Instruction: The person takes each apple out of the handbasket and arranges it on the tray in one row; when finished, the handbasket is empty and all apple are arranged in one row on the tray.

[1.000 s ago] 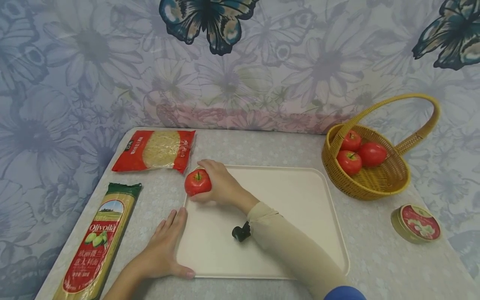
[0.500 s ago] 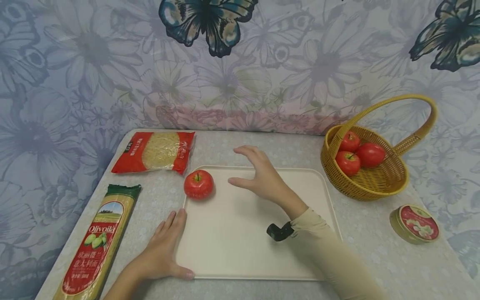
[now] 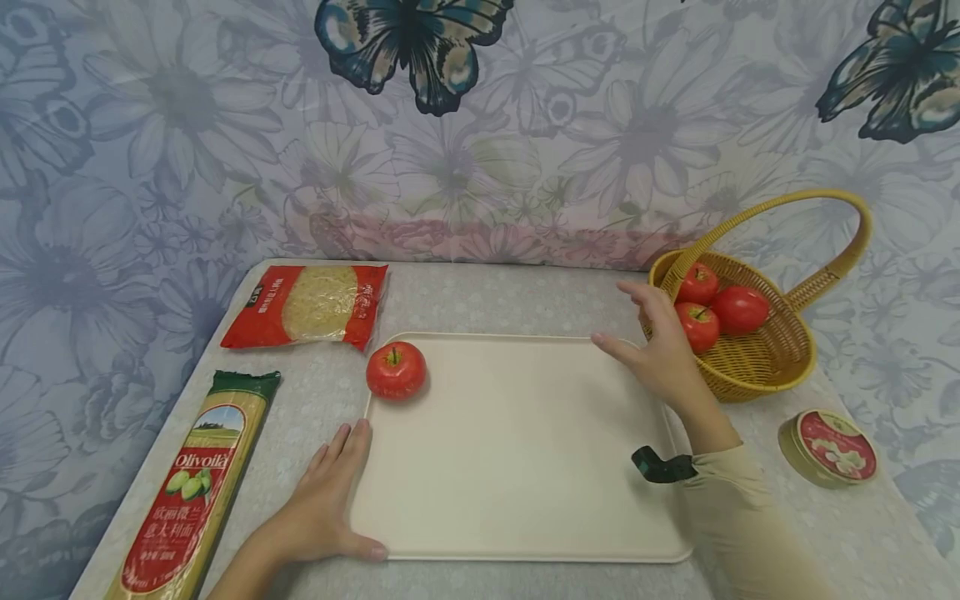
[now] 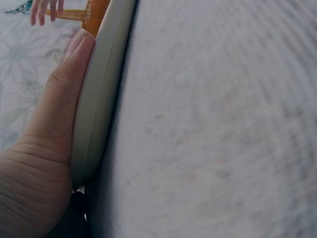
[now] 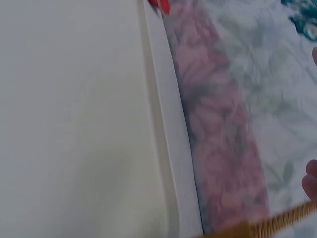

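A red apple [image 3: 396, 371] sits at the far left corner of a cream tray [image 3: 517, 467]. My left hand [image 3: 322, 500] rests against the tray's left edge with straight fingers, its thumb at the near corner. The left wrist view shows that thumb [image 4: 57, 104] lying along the tray's side. Over the tray's right side, my right hand [image 3: 663, 354] is held with fingers and thumb spread, holding nothing. It is beside a yellow wicker basket [image 3: 780, 358] and partly covers its left wall. Inside lie several red fruits [image 3: 740, 309]. Only fingertips [image 5: 311, 183] show in the right wrist view.
A red bag of noodles [image 3: 322, 304] lies behind the apple, and a long spaghetti pack [image 3: 191, 492] lies left of the left hand. A round tin [image 3: 828, 448] stands at the right, in front of the basket. A patterned wall closes off the back.
My right hand has let go of the apple at the tray's far left corner, then moved right, across to the basket. The left hand has stayed in place.
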Available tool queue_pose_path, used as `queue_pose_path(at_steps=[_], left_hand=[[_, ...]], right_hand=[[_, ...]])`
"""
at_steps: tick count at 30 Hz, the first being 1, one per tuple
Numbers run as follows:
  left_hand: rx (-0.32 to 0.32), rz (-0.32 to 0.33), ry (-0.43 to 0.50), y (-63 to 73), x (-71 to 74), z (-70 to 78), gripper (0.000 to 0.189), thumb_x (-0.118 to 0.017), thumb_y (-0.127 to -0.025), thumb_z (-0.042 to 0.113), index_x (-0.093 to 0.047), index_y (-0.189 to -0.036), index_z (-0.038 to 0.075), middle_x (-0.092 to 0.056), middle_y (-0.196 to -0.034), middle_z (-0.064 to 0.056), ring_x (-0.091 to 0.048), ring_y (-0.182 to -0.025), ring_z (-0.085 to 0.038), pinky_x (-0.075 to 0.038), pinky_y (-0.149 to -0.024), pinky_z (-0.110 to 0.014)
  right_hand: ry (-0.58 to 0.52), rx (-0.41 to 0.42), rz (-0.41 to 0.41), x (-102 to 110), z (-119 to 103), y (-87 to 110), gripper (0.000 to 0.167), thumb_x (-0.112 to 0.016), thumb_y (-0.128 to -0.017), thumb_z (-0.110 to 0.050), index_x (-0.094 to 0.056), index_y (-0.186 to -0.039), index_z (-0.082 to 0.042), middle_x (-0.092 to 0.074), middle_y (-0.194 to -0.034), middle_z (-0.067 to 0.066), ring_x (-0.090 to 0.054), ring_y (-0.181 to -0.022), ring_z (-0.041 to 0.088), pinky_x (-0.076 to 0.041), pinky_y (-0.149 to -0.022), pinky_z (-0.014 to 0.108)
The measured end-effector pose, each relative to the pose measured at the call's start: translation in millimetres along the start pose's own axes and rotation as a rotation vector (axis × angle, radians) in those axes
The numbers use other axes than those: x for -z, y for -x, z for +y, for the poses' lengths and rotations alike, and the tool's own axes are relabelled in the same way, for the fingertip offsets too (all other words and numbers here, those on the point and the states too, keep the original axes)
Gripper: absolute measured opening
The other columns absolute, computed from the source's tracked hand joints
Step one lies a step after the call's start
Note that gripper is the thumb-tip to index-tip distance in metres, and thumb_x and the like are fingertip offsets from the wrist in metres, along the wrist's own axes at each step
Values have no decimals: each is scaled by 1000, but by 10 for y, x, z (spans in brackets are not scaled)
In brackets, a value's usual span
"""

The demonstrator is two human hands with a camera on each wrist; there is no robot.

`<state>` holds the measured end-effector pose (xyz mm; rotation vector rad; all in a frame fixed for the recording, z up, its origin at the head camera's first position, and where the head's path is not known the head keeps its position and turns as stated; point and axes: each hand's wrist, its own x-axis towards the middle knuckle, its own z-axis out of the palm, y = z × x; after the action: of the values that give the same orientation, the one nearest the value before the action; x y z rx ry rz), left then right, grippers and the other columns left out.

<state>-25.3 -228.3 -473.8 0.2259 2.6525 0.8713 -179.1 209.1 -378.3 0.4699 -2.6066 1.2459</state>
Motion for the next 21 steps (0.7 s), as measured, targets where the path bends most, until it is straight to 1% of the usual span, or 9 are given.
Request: queue_pose_path(at_steps=[5,8,12,13,16,19,21], left_hand=[[0,-2,-3,5,4,10,156,-87,-43,72,-3,-161,12,-6,-167,-17,3,-153,-42,-2,-119,-66],[0,-2,5,7,7,9,156,-87,-44,71,-3,-161,12,-6,-167,-18,3,-153,-43,-1,-119,-67],[5,-3,14,7,1,1,157,-87,-43,72,-2,-161,13,-5,-168,-17,4,-153,-42,0,-120,-66],[8,-4,13,6,-1,0,157,-87,-43,72,-2,-161,13,-5,-168,-16,4,-154,-41,0,-120,-65],[4,-1,11,4,0,-3,157,-87,-43,72,-2,-161,13,-4,-168,-16,4,-154,-42,0,-120,-65],[-4,7,6,0,-1,-7,158,-87,-42,73,-2,-161,13,-4,-168,-17,4,-153,-43,-1,-120,-66],[-9,11,5,0,-1,-8,158,-87,-42,73,-2,-161,12,-4,-167,-18,3,-153,-43,-1,-119,-66]], right_hand=[[94,-58,93,321,291,39,74,-81,-83,-26,-44,-145,-9,-42,-146,16,-35,-135,35,-33,-106,59],[115,-104,148,485,441,53,75,-80,-84,-29,-44,-146,-9,-42,-146,18,-34,-135,37,-33,-104,60],[122,-198,196,670,591,77,77,-77,-86,-34,-40,-148,-9,-39,-146,19,-35,-133,38,-36,-104,63],[123,-221,201,708,621,83,78,-77,-86,-35,-39,-149,-9,-38,-147,20,-35,-133,38,-37,-104,64],[130,-288,186,804,704,89,80,-73,-88,-40,-34,-152,-11,-32,-151,21,-34,-134,40,-35,-105,67],[137,-335,157,868,790,90,84,-71,-89,-45,-30,-154,-12,-27,-154,22,-32,-136,44,-33,-105,70],[143,-353,137,890,848,90,86,-70,-89,-46,-27,-155,-11,-25,-154,24,-32,-137,46,-32,-106,71]])
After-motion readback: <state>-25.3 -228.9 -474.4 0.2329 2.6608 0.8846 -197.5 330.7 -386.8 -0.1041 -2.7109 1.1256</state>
